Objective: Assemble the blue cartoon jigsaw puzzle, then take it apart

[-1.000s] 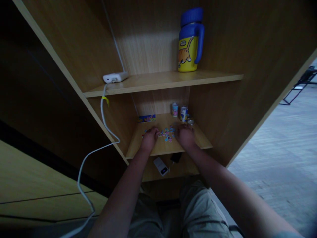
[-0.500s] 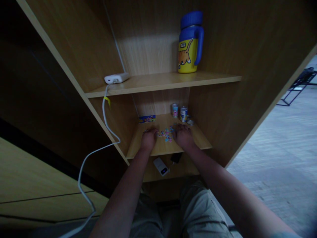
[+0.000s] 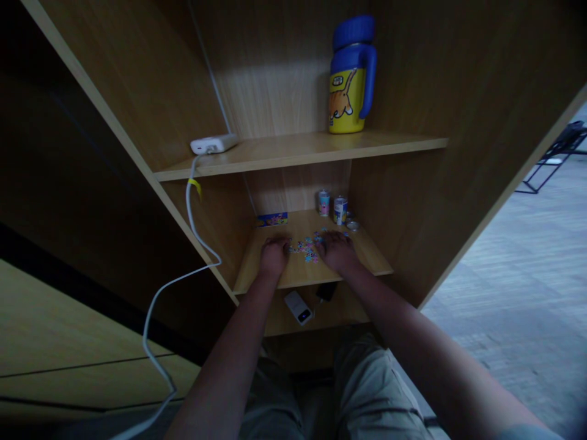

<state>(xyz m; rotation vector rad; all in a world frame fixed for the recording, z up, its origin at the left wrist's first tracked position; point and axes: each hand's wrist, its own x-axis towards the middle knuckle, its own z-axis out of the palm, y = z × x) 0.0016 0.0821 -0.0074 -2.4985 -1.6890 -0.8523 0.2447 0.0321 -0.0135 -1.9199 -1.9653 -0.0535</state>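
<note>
Small colourful jigsaw puzzle pieces (image 3: 308,249) lie in a loose cluster on the wooden shelf (image 3: 293,278), between my two hands. At the left edge of the cluster, my left hand (image 3: 274,252) rests with its fingers curled in; anything inside them is too small and dim to make out. My right hand (image 3: 338,249) lies palm down over the right side of the cluster. Its fingers reach forward with the thumb apart, and they cover part of the pieces.
Behind my hands stand a pink-and-blue can (image 3: 323,203) and a blue-and-white can (image 3: 340,210), with round metal lids (image 3: 352,225) alongside. A blue printed card (image 3: 272,219) leans at the back left. Above are a blue-and-yellow jug (image 3: 347,91) and a white device (image 3: 213,144); a power bank (image 3: 298,307) lies below.
My right hand has shifted slightly left, its thumb now nearer the middle of the pieces, and more pieces show beyond its fingers. My left hand has barely moved.
</note>
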